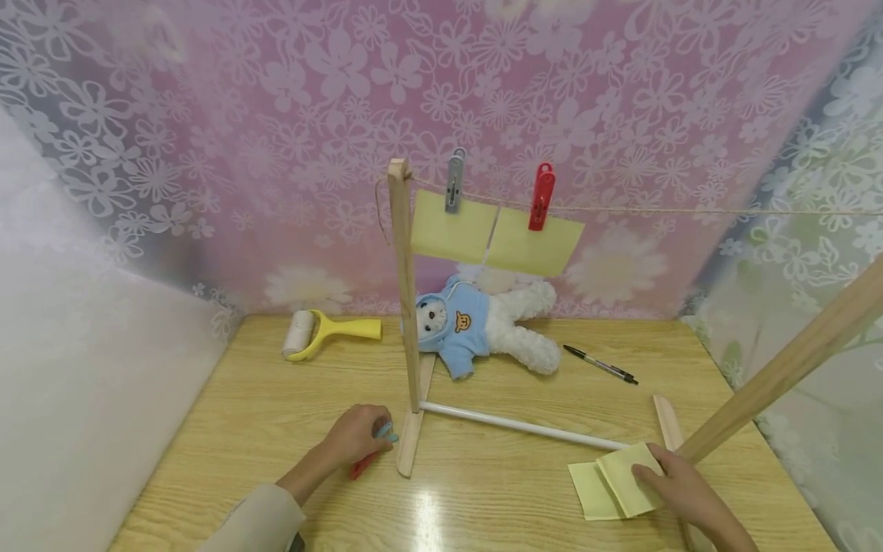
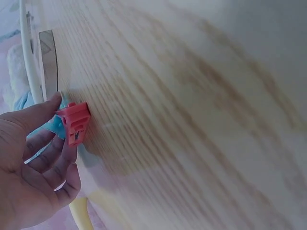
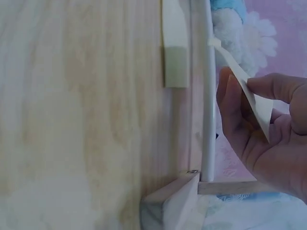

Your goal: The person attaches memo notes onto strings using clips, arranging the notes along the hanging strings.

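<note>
Left hand (image 1: 357, 435) pinches a partly hidden blue clip (image 2: 56, 126); right hand (image 1: 683, 491) pinches yellow paper (image 1: 624, 477).

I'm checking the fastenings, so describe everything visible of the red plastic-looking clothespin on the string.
The red plastic-looking clothespin has a rounded top with a hole and a metallic spring. Closed, its top leaning slightly right, it grips the thin beige string and the upper edge of one hanging yellow paper rectangle, right of a grey plastic-looking clothespin.

The red clip (image 2: 76, 123) you hold is smooth plastic, your yellow notes (image 1: 631, 487) matt paper. Your desk (image 1: 510, 506) looks like shiny wood; the bear (image 1: 527, 345) near its far edge is fluffy.
</note>
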`<state>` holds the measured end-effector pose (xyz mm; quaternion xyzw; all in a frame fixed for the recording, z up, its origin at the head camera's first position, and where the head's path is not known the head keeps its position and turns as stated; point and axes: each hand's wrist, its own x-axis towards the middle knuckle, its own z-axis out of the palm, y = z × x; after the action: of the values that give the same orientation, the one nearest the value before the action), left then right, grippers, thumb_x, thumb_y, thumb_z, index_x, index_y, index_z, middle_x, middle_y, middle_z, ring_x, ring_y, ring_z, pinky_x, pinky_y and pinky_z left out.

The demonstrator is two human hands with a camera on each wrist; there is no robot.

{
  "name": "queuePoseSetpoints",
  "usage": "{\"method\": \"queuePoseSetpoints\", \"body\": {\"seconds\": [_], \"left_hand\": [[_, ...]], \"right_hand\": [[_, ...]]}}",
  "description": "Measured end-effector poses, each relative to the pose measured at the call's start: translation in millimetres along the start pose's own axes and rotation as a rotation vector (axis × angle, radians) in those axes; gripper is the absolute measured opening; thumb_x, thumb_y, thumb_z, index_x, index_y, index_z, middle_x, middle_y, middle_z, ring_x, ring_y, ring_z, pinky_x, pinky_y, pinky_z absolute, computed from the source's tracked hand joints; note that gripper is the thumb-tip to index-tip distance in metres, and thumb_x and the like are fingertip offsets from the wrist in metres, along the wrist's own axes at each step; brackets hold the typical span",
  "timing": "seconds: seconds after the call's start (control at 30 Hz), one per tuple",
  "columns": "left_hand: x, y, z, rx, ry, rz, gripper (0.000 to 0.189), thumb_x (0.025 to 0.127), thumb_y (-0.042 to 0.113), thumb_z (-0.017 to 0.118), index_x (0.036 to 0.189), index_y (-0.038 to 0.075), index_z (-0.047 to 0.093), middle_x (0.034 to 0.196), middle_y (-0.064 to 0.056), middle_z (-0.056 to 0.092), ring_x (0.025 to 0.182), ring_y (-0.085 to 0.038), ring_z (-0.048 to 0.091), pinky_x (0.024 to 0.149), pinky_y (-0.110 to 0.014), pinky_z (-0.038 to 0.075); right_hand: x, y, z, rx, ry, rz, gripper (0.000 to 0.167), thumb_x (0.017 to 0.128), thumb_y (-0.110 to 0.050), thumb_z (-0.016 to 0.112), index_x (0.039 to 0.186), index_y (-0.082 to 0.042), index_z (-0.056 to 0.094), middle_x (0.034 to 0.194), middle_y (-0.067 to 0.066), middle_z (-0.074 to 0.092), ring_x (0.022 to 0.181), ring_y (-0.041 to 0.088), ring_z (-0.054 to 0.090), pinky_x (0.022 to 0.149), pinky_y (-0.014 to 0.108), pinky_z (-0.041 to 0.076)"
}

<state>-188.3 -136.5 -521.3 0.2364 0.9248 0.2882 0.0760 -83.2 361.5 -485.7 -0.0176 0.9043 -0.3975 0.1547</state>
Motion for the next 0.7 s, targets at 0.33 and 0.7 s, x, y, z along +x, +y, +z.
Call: {"method": "queuePoseSetpoints", "body": {"seconds": [0.33,0.7], "left_hand": [[3.1,4.9,-0.8,0.133,0.036,0.007,0.024,0.073,0.016,0.081,0.089,0.007,0.065,0.073,0.003,0.058,0.064,-0.008,0.047,0.055,-0.020,0.040],[5.8,8.9,-10.8,0.179,0.045,-0.004,0.014,0.081,0.013,0.071,0.087,0.001,0.067,0.070,-0.004,0.054,0.059,-0.012,0.043,0.049,-0.021,0.034]], "right_hand": [[6.9,-22.7,3.7,0.253,0.050,0.043,0.052,0.104,-0.033,0.036,0.113,0.018,0.034,0.116,0.034,0.039,0.106,0.047,0.047,0.065,0.034,0.057],[15.4,-39.6,8.0,0.266,0.246,-0.066,0.042,0.098,-0.020,0.052,0.127,0.010,0.044,0.108,0.011,0.063,0.075,0.011,0.064,0.071,0.028,0.056]]}}
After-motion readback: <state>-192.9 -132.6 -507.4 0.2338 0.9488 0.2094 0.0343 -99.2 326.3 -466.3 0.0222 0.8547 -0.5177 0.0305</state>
